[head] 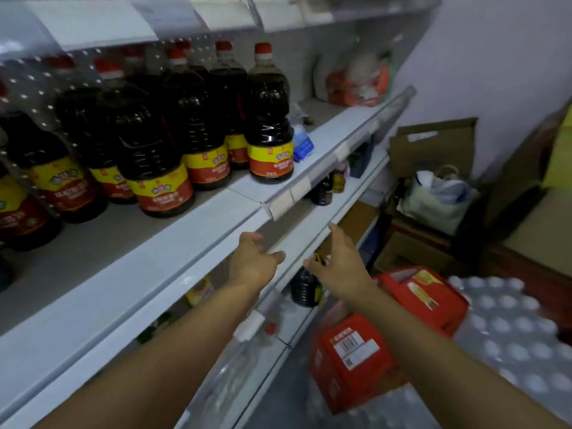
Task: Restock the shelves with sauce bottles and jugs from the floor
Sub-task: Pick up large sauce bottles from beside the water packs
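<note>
Both hands reach forward in front of the shelf edges, empty. The left hand [252, 261] has its fingers loosely spread near the lip of the upper shelf [198, 243]; the right hand [339, 264] is also spread, fingers relaxed, just above a dark sauce bottle [305, 287] standing on the lower shelf [312, 239].

On the upper shelf stand rows of dark sauce jugs [269, 119] with red caps and red-and-yellow labels; the print is too blurred to read. Beside the rightmost jug lies a small blue packet [302, 145], and farther back a plastic bag [360, 82].

On the floor lie red cartons [353, 354] with a barcode sticker, shrink-wrapped packs of white-capped bottles [507, 329], and open cardboard boxes [433, 144], one holding a white bag [436, 196].
</note>
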